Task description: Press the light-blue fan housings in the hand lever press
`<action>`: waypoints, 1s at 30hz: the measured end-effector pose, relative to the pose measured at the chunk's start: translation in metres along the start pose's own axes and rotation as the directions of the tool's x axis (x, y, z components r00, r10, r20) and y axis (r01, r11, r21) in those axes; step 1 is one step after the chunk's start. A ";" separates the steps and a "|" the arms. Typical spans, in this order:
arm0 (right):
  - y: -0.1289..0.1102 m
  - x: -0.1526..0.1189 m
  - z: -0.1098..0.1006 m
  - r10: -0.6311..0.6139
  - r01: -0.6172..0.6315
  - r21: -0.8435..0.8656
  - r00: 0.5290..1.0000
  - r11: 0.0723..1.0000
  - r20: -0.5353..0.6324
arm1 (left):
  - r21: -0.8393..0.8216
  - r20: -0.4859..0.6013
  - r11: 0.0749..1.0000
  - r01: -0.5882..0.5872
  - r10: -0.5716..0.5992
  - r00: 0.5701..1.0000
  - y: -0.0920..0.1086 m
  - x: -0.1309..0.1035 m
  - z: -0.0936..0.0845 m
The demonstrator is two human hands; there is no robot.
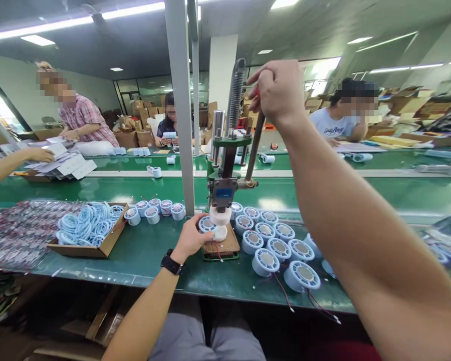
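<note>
My right hand [280, 93] is raised and wrapped round the top of the lever [255, 145] of a green hand press [225, 180]. Low at the press base, my left hand [190, 236] has its fingers and thumb closed round a light-blue round motor housing [206, 224]. That housing sits beside a white round piece [220, 233] on the brown base plate [229, 243]. Just above hangs the white press head [220, 215]. Thin red wires [217, 250] trail over the front of the plate. My left fingers partly cover the housing.
Several blue housings [267, 260] with wires stand right of the press, more [152, 214] to its left. A cardboard box [108, 245] holds blue rings. Bundled wired parts [26, 230] lie far left. A grey post [182, 110] rises behind. Co-workers sit or stand across the green conveyor [135, 188].
</note>
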State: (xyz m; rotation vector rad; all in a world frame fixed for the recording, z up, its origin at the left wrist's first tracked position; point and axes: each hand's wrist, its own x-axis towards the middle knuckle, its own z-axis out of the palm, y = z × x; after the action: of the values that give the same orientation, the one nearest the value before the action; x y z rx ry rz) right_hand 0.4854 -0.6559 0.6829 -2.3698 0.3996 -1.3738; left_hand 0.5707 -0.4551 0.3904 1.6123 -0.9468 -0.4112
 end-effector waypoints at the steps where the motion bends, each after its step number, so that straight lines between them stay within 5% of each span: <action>1: 0.004 0.002 0.006 0.044 -0.045 0.062 0.999 0.997 0.007 | -0.033 0.014 0.999 -0.009 0.009 1.000 -0.001 0.006 0.006; 6: 0.009 -0.009 0.015 0.115 -0.108 0.188 0.993 0.976 -0.027 | -0.135 0.102 0.991 -0.022 0.036 0.994 -0.013 0.023 0.027; 11: -0.002 -0.004 0.017 0.169 -0.158 0.203 0.985 0.966 -0.038 | -0.164 0.128 0.986 -0.035 0.056 0.990 -0.025 0.023 0.030; 15: -0.016 -0.019 -0.007 0.229 -0.214 0.207 0.972 0.955 -0.051 | -0.143 0.108 0.987 -0.072 0.088 0.990 -0.031 0.014 0.032; 17: -0.024 -0.064 -0.024 0.110 -0.084 0.187 0.984 0.979 -0.138 | -0.120 0.080 0.988 -0.094 0.104 0.991 -0.032 0.008 0.034; 19: -0.029 -0.142 -0.030 -0.095 0.133 0.127 0.958 0.983 -0.271 | -0.097 0.039 0.989 -0.114 0.118 0.992 -0.032 0.002 0.038; 23: -0.014 -0.319 0.005 -0.275 0.295 -0.029 0.848 0.955 -0.453 | -0.077 -0.025 0.988 -0.137 0.135 0.990 -0.035 -0.003 0.044; 25: -0.004 -0.361 0.022 -0.247 0.243 -0.065 0.870 0.968 -0.426 | -0.079 -0.032 0.987 -0.141 0.139 0.990 -0.037 -0.002 0.045; 27: -0.002 -0.351 0.022 -0.226 0.227 -0.050 0.869 0.973 -0.441 | -0.083 -0.032 0.986 -0.144 0.142 0.989 -0.038 -0.002 0.045; 30: -0.007 -0.255 -0.001 -0.259 0.290 -0.021 0.817 0.957 -0.515 | -0.082 -0.043 0.985 -0.152 0.149 0.988 -0.036 -0.003 0.044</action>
State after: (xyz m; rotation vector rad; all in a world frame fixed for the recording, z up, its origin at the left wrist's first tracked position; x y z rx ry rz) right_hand 0.3609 -0.5432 0.4905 -2.0383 0.1454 -2.1343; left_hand 0.5504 -0.4807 0.3442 1.4555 -1.0031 -0.3125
